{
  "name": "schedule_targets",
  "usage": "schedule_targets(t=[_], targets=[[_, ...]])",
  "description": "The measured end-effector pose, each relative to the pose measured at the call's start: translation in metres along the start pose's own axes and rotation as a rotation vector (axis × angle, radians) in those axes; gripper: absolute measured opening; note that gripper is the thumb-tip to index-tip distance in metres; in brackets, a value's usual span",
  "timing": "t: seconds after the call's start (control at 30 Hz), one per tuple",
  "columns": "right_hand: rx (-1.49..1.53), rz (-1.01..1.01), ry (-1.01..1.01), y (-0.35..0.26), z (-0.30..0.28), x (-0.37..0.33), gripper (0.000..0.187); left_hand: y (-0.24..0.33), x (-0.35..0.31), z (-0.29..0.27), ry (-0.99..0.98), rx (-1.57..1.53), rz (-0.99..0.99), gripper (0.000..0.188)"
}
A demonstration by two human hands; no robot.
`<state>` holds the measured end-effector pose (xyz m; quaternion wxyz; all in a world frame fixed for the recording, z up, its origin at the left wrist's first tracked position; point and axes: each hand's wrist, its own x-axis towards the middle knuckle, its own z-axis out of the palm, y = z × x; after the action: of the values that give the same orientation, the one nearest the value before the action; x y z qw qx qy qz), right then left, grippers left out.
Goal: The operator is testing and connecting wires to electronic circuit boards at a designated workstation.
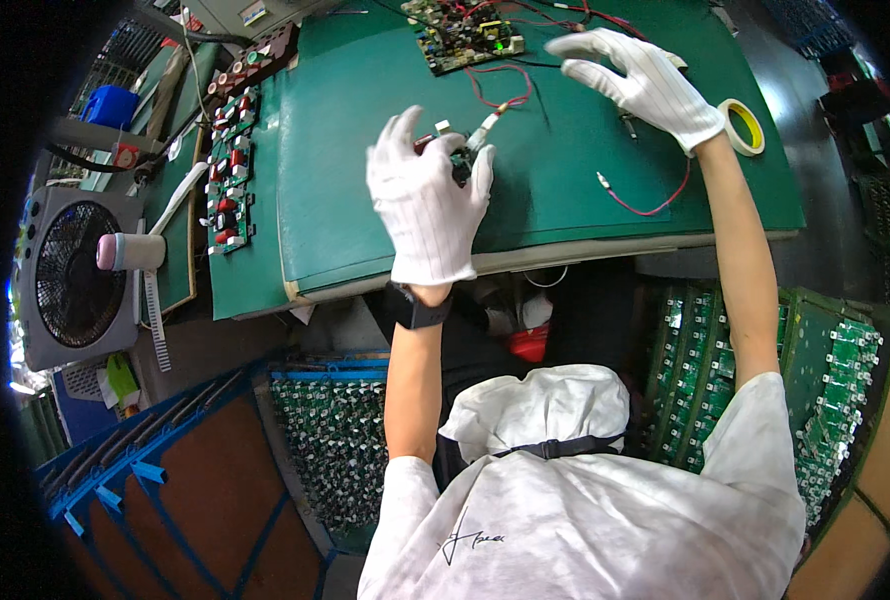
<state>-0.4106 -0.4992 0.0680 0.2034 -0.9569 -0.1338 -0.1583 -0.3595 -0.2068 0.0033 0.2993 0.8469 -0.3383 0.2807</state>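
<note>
My left hand (427, 200), in a white striped glove, is curled round a small circuit board (460, 165) over the green mat (335, 190). Its palm hides most of the board; a red part and a white connector (443, 127) show past the fingers. A white plug (482, 132) on a red wire (530, 90) meets the board beside my thumb. To the right, my right hand (645, 85), gloved too, hovers over the mat with its fingers apart and nothing visible in them. Below it a metal-tipped lead (627, 125) is partly covered.
A larger circuit board (465, 38) with a lit green light stands at the back. A tape roll (743, 127) lies right of my wrist, near a loose red lead (650, 212). Several boards (230, 180) line the left edge, beside a fan (80, 270). Racks of boards (330, 440) flank my lap.
</note>
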Motion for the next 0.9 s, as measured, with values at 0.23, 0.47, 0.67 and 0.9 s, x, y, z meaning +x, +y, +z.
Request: schedule_targets(t=[0.23, 0.47, 0.67, 0.9], targets=[[-0.493, 0.325, -0.095, 0.055, 0.007, -0.067, 0.044, 0.074, -0.016, -0.008, -0.035, -0.243, 0.301, 0.035], [-0.441, 0.644, -0.273, 0.044, 0.018, -0.035, 0.062, 0.097, -0.029, 0.042, -0.387, -0.228, 0.535, 0.038], [-0.426, 0.634, -0.286, 0.064, 0.021, -0.029, 0.057, 0.113, -0.030, 0.039, -0.428, -0.095, 0.609, 0.018], [0.969, 0.810, 0.173, 0.026, -0.013, -0.055, 0.034, 0.087, -0.023, -0.016, -0.457, -0.076, 0.709, 0.011]])
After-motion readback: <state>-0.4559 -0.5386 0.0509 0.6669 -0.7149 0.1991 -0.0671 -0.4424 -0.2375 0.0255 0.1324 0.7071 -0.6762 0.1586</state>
